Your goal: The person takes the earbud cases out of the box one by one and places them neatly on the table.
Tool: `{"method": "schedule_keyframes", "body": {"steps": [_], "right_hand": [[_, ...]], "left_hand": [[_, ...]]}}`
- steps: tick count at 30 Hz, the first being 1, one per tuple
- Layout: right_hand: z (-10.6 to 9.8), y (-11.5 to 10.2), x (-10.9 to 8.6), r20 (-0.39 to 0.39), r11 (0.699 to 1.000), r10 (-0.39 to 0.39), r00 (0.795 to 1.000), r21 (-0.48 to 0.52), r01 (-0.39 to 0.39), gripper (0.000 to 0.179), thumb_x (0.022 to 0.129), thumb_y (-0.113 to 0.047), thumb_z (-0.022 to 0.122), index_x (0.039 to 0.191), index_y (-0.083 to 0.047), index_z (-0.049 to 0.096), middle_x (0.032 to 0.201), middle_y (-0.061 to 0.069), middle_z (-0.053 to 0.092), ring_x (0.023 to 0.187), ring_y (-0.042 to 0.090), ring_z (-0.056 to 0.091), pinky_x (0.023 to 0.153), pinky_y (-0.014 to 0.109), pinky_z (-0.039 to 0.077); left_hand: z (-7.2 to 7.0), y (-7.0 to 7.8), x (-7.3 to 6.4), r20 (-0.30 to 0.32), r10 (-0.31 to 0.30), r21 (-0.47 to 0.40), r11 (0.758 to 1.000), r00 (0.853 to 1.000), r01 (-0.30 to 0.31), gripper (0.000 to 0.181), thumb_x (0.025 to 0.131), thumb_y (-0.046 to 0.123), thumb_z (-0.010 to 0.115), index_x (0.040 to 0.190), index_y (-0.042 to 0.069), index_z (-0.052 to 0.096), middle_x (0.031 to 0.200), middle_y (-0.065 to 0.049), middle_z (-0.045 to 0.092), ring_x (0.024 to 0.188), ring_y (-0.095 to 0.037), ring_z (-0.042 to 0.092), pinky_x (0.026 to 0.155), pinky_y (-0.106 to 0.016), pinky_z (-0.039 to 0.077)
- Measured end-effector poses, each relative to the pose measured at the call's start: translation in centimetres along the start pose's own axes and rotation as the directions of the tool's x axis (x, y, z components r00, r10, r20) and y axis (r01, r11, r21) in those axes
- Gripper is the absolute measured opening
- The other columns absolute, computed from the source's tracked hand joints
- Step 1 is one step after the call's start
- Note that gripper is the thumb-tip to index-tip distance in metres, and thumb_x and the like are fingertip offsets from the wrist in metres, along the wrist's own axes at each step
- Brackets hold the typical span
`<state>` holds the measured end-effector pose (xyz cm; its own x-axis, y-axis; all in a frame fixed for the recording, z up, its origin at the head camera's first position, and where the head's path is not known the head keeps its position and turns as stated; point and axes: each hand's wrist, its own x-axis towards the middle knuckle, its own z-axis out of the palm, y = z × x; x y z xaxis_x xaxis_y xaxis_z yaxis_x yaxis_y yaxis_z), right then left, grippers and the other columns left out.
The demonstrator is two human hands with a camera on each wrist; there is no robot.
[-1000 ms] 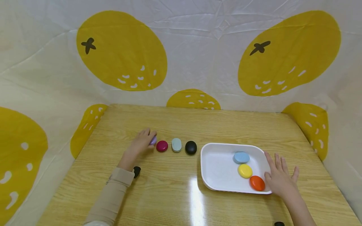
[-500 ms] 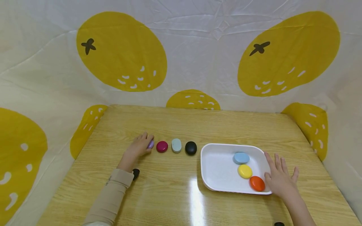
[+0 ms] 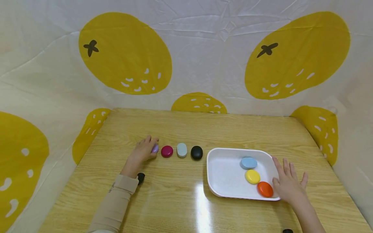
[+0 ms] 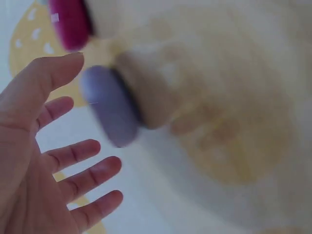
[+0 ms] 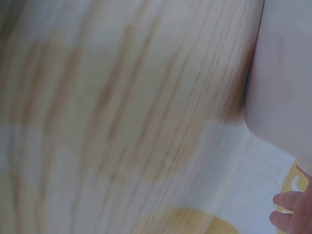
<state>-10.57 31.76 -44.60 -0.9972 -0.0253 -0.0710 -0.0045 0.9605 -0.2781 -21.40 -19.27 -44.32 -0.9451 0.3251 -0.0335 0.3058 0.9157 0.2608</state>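
My left hand (image 3: 142, 150) is over the left end of a row of smooth, pebble-like pieces. Beside its fingertips stands a purple rounded piece (image 4: 112, 105); in the left wrist view the fingers are spread and a gap shows between them and it. To the right lie a magenta piece (image 3: 167, 151), a pale green oval one (image 3: 182, 150) and a black one (image 3: 196, 152). My right hand (image 3: 289, 184) has its fingers spread and touches the right rim of a white tray (image 3: 224, 174). Inside the tray are light blue (image 3: 248, 163), yellow (image 3: 252, 176) and red-orange (image 3: 265, 189) pieces.
The wooden table (image 3: 163, 200) reflects light near the front. A white cloth (image 3: 204, 58) with yellow fruit prints hangs behind it and along both sides. Small black parts of the wrist gear (image 3: 141, 178) show by the left wrist.
My left hand and the purple piece have shifted slightly left and toward me, leaving a wider gap to the magenta piece. The right hand and tray stay still.
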Motion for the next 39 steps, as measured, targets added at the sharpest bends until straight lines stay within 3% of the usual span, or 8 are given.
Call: {"method": "schedule_keyframes", "body": {"steps": [5, 10, 14, 17, 21, 25, 34, 39], "right_hand": [[0.0, 0.1, -0.1, 0.006, 1.000, 0.003, 1.000, 0.001, -0.003, 0.072, 0.092, -0.020, 0.040, 0.147, -0.022, -0.005, 0.146, 0.030, -0.004, 0.132, 0.048, -0.008, 0.088, 0.066, -0.024], [0.0, 0.1, -0.1, -0.002, 1.000, 0.004, 1.000, 0.003, -0.004, 0.072, 0.092, -0.020, 0.041, 0.147, -0.022, -0.005, 0.146, 0.030, -0.003, 0.132, 0.048, -0.007, 0.089, 0.065, -0.025], [-0.1, 0.0, -0.1, -0.011, 1.000, -0.001, 1.000, 0.005, 0.001, 0.071, 0.091, -0.019, 0.041, 0.147, -0.021, -0.003, 0.146, 0.030, -0.002, 0.132, 0.048, -0.005, 0.089, 0.065, -0.024], [-0.1, 0.0, 0.0, -0.014, 1.000, -0.006, 1.000, 0.002, 0.006, 0.071, 0.091, -0.019, 0.041, 0.147, -0.021, -0.002, 0.146, 0.030, -0.001, 0.132, 0.049, -0.004, 0.089, 0.066, -0.023], [-0.1, 0.1, 0.0, -0.009, 1.000, -0.006, 1.000, -0.001, 0.006, 0.071, 0.092, -0.020, 0.040, 0.147, -0.022, -0.003, 0.146, 0.029, -0.002, 0.132, 0.048, -0.006, 0.089, 0.067, -0.022], [-0.1, 0.0, 0.1, -0.006, 1.000, -0.004, 1.000, 0.002, 0.004, 0.071, 0.091, -0.019, 0.041, 0.147, -0.022, -0.003, 0.146, 0.029, -0.002, 0.132, 0.047, -0.007, 0.089, 0.066, -0.023], [-0.2, -0.1, 0.1, -0.011, 1.000, -0.009, 1.000, -0.005, 0.009, 0.071, 0.091, -0.019, 0.041, 0.148, -0.020, -0.002, 0.146, 0.030, 0.001, 0.132, 0.048, -0.002, 0.089, 0.065, -0.024], [-0.2, 0.0, 0.0, -0.010, 1.000, -0.008, 1.000, -0.007, 0.008, 0.072, 0.091, -0.019, 0.041, 0.148, -0.020, -0.003, 0.146, 0.030, 0.001, 0.132, 0.049, -0.002, 0.089, 0.067, -0.021]], "left_hand": [[-1.4, 2.1, 0.7, -0.049, 0.043, 0.049, 0.998, 0.998, -0.041, 0.051, 0.087, 0.022, 0.061, 0.132, 0.009, 0.042, 0.128, -0.020, 0.039, 0.116, -0.040, 0.038, 0.095, -0.058, 0.030], [-2.2, 5.7, 2.2, -0.044, 0.140, 0.086, 0.987, 0.989, -0.135, 0.053, 0.090, 0.026, 0.057, 0.136, 0.011, 0.035, 0.136, -0.016, 0.035, 0.123, -0.035, 0.034, 0.102, -0.052, 0.025], [-2.0, 9.1, 3.5, -0.036, 0.245, 0.126, 0.963, 0.969, -0.239, 0.050, 0.092, 0.028, 0.050, 0.137, 0.013, 0.033, 0.139, -0.015, 0.032, 0.126, -0.032, 0.032, 0.104, -0.048, 0.023], [-1.4, 11.8, 4.3, -0.030, 0.333, 0.155, 0.933, 0.943, -0.324, 0.049, 0.093, 0.030, 0.046, 0.137, 0.014, 0.034, 0.140, -0.012, 0.032, 0.126, -0.029, 0.032, 0.105, -0.046, 0.022], [-0.2, 15.4, 5.0, -0.027, 0.454, 0.231, 0.870, 0.891, -0.436, 0.048, 0.092, 0.032, 0.044, 0.138, 0.018, 0.035, 0.141, -0.008, 0.033, 0.126, -0.025, 0.034, 0.104, -0.044, 0.025], [1.3, 18.8, 5.0, 0.036, 0.539, 0.342, 0.785, 0.842, -0.517, 0.050, 0.094, 0.036, 0.040, 0.141, 0.022, 0.031, 0.143, -0.004, 0.030, 0.128, -0.021, 0.032, 0.105, -0.041, 0.026], [4.6, 24.8, 5.1, 0.138, 0.637, 0.489, 0.622, 0.759, -0.611, 0.053, 0.093, 0.042, 0.037, 0.143, 0.031, 0.025, 0.144, 0.004, 0.030, 0.126, -0.014, 0.032, 0.101, -0.033, 0.029], [6.3, 27.0, 5.2, 0.163, 0.665, 0.521, 0.569, 0.729, -0.636, 0.053, 0.091, 0.045, 0.038, 0.142, 0.035, 0.025, 0.143, 0.008, 0.028, 0.125, -0.011, 0.031, 0.100, -0.032, 0.027]]}}
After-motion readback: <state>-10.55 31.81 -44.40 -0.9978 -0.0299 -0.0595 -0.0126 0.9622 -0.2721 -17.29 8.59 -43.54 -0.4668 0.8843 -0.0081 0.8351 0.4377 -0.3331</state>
